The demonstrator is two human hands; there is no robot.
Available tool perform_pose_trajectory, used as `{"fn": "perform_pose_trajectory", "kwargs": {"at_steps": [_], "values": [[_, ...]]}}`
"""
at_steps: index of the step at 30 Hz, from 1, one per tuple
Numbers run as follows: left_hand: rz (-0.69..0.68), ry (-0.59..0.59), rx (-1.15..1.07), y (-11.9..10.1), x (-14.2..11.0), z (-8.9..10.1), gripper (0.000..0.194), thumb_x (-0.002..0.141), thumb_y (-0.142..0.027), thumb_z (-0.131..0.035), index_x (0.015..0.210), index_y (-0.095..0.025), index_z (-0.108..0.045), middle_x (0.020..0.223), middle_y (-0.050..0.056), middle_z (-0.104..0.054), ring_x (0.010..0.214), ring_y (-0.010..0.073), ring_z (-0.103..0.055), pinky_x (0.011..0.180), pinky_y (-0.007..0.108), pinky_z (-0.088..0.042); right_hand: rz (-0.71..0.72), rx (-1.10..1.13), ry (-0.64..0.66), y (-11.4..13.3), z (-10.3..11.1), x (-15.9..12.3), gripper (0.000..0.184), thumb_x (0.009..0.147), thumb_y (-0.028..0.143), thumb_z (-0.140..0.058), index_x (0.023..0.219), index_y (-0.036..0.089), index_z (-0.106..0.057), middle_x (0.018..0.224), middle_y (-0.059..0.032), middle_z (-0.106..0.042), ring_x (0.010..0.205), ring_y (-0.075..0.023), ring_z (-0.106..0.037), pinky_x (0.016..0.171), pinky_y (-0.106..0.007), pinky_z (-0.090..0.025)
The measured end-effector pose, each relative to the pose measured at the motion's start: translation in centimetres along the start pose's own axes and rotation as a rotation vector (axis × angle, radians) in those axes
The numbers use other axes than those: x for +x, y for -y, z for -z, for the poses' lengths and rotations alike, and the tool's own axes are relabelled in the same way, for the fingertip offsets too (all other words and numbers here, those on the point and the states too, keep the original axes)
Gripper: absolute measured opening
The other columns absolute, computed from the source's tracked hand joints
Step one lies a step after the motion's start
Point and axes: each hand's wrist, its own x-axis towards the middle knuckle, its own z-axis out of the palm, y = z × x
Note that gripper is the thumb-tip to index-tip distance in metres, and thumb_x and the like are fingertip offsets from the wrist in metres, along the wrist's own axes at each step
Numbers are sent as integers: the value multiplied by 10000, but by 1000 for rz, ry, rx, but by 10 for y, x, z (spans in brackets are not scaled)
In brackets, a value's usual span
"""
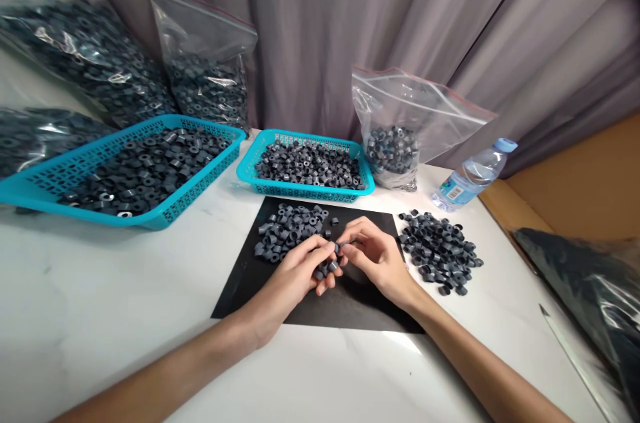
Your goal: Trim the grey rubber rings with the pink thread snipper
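Over a black mat (320,303), my left hand (305,263) is closed around several small dark grey plastic rings (327,268), with one pinched at the thumb tip. My right hand (373,256) meets it fingertip to fingertip, its thumb and forefinger closed on a small grey ring (343,246) between the hands. Which hand bears that ring cannot be made out fully. Just behind the left hand, a pile of grey rings (290,226) lies on the mat. Right of my right hand, another pile of short dark rings (440,250) rests on the white table.
Two blue baskets (165,216) (305,191), full of grey pieces, stand behind and left. Zip bags of pieces (207,83) (395,150) lean at the grey curtain (300,23). A water bottle (473,173) stands back right; a dark plastic bag (590,290) lies at the right edge.
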Motion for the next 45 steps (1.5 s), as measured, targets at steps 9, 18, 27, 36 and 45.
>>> {"fn": "perform_pose_trajectory", "kwargs": {"at_steps": [9,18,27,36,45], "values": [[-9,15,-7,2,0,4,213,909,-388,-597,865,-179,-593,787,-29,-511,646,88,-397,579,237,-267,-29,-46,10,1,2,-1,148,931,338,-625,993,214,-678,907,-30,-635,732,-141,-575,685,-286,-506],[2,15,-99,4,2,5,218,919,-376,-582,829,-179,-566,818,-16,-509,725,110,-433,645,256,-308,-30,-165,36,3,3,-2,211,940,387,-612,1014,224,-724,958,-54,-646,793,-171,-593,712,-310,-504],[10,102,120,6,0,8,149,876,-315,-642,899,-197,-554,741,-56,-468,698,112,-402,679,269,-313,-90,-144,29,-1,-1,-2,216,952,426,-595,971,214,-631,912,-24,-618,774,-148,-585,714,-277,-498],[47,120,-72,5,1,6,199,962,-289,-461,892,-155,-590,823,14,-558,706,114,-462,625,264,-321,-183,19,136,8,5,1,270,910,474,-632,919,204,-632,751,9,-583,647,-128,-521,591,-255,-448],[130,94,-145,3,1,5,236,973,-282,-423,883,-136,-585,804,31,-568,679,112,-492,570,244,-321,-191,35,108,5,7,0,242,844,434,-723,922,205,-729,801,-9,-578,643,-122,-535,537,-243,-454]]}}
